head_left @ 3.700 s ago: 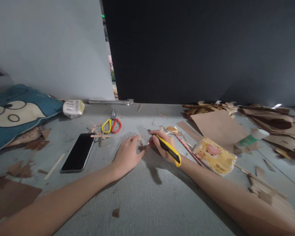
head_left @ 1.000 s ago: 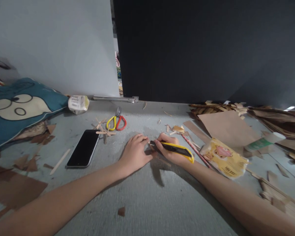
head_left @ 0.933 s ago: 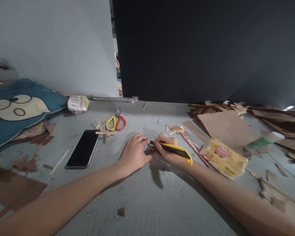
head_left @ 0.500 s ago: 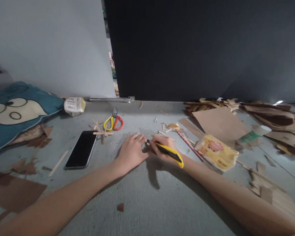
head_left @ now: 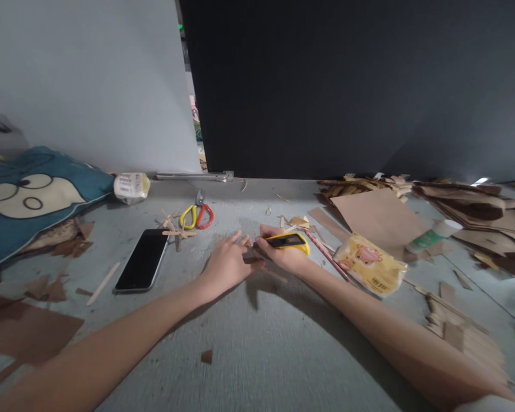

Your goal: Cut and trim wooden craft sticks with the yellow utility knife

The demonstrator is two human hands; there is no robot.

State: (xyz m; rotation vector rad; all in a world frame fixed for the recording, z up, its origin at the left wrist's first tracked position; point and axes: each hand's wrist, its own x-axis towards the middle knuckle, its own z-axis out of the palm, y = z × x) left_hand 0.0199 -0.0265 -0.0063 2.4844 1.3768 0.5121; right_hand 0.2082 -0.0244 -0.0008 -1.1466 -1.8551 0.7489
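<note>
My right hand is closed around a yellow and black utility knife, whose handle lies nearly level and points right. The blade end is hidden near my left fingers. My left hand is low on the grey surface, fingers forward, its thumb and forefinger holding down a thin wooden craft stick. One end of this stick shows below my right hand; the rest is covered by my hands. Beyond my left hand lie scissors with one yellow and one red handle. Crossed craft sticks rest beside a phone.
On the right are a yellow packet, a red striped stick, a green and white roll and brown cardboard. A blue cushion, a wrapped roll and cardboard scraps lie left. A black panel stands behind.
The knife's handle has swung upward from slanting toward me to nearly level as my right hand turned. One end of the craft stick now shows below that hand. My left hand stays nearly in place.
</note>
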